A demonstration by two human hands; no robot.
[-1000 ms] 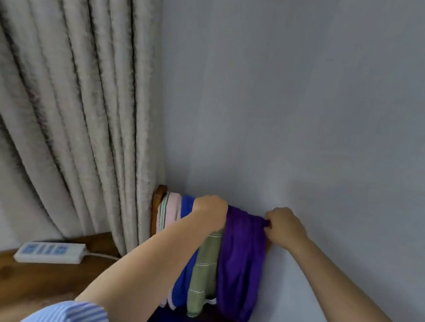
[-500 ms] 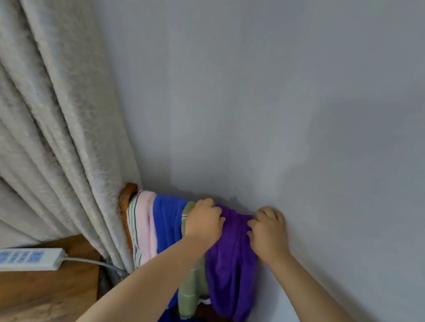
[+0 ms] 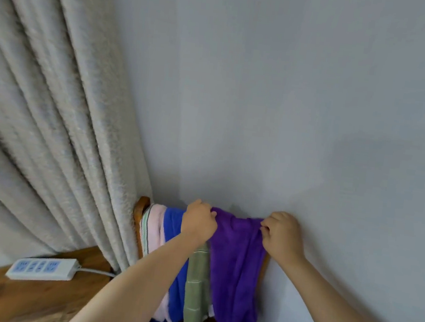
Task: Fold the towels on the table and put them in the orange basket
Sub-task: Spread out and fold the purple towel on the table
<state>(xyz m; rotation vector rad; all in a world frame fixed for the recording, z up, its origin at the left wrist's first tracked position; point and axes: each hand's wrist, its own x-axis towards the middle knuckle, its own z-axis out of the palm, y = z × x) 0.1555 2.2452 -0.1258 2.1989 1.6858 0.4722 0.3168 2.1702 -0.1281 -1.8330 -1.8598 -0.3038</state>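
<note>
Over the wooden rail (image 3: 140,207) by the wall, I see the purple towel (image 3: 236,264) hanging lengthwise straight down, left hand (image 3: 199,221) and right hand (image 3: 281,235) each pinching a top corner, equally near.

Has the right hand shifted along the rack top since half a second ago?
Yes. The right hand has slid rightward along the rack top, away from the left hand, spreading the purple towel wider beside the green towel.

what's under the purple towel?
The purple towel hangs over a wooden rail, both hands gripping its top edge. The rail beneath it is covered; only wood at the left end shows.
</note>
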